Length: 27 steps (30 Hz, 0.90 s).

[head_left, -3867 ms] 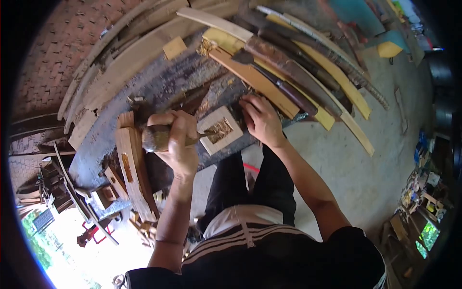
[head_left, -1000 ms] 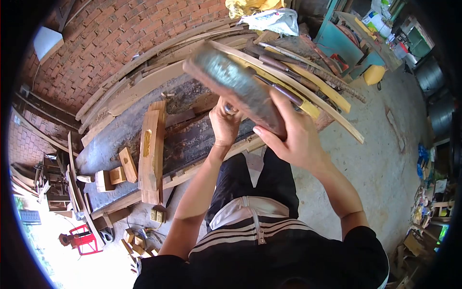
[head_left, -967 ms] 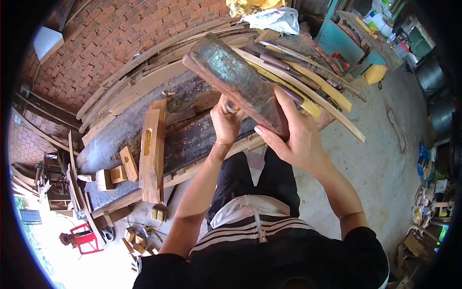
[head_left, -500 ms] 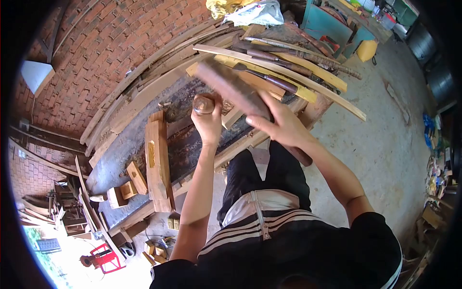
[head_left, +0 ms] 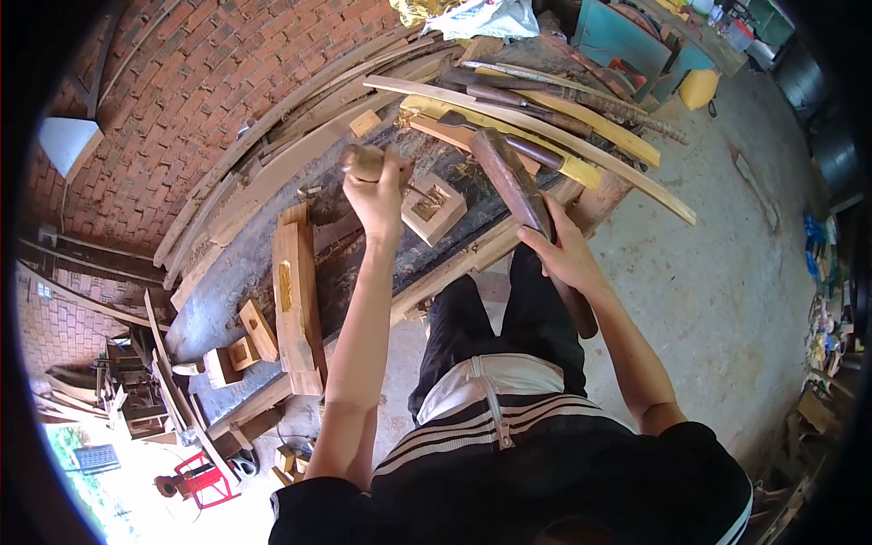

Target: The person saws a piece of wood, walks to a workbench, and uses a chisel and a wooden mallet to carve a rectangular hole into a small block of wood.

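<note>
Nearest to me, my right hand (head_left: 565,257) is wrapped tight round the shaft of the wooden mallet (head_left: 510,177), gripping about halfway along it. Its heavy end slants out over the near edge of the workbench (head_left: 363,272), just right of the work and apart from it.

A little further out, my left hand (head_left: 377,191) is closed in a fist round the handle of the chisel (head_left: 361,162). The blade slants down into the small square block (head_left: 445,213), which lies flat near the middle of the bench, close to its near edge.

As I judge it, the job is partway through. The square pocket in the block is opened and sunk below the face, with chips lying in it. Its floor looks rough, so there is more to cut and clean.

The count:
- One block under the chisel.
- One mallet.
- One chisel in my hand and a second chisel (head_left: 518,143) lying on the slats at the far edge.
- One thick timber (head_left: 295,300) with a slot in it, to the left.
- At least two small offcuts (head_left: 257,330) at the bench's left end.
- The curved slats (head_left: 545,113) are too many and too overlapped to count.
</note>
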Motion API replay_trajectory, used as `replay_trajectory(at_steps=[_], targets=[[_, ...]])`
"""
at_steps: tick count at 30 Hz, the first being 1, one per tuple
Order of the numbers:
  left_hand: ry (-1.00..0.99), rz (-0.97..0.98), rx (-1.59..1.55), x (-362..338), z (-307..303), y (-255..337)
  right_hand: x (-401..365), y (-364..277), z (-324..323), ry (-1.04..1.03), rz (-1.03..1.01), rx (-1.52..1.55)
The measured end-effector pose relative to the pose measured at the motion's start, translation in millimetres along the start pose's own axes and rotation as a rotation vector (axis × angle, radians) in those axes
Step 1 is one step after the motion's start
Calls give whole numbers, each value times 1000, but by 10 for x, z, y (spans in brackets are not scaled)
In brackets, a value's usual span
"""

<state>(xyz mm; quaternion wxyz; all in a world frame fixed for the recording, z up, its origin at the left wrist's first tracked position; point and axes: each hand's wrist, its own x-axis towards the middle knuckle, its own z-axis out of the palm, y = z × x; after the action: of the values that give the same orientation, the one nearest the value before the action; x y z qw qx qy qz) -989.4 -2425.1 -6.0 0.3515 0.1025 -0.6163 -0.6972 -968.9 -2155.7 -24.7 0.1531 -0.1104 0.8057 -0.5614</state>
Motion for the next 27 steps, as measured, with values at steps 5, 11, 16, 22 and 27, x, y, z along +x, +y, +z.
replay_trajectory(at_steps=[5,11,16,22,27], targets=[[-132,-8,66,45,7,-291,-25,-26,-18,10,22,4],[-128,11,11,-122,110,-223,74,-995,-7,59,-499,48],[-251,131,-62,-191,101,-388,324,-1272,96,-28,-723,-354],[-266,184,23,-42,-71,-453,375,-1329,150,-32,-770,-462],[-19,44,-52,-82,-23,-480,479,-1148,289,-13,-820,-486]])
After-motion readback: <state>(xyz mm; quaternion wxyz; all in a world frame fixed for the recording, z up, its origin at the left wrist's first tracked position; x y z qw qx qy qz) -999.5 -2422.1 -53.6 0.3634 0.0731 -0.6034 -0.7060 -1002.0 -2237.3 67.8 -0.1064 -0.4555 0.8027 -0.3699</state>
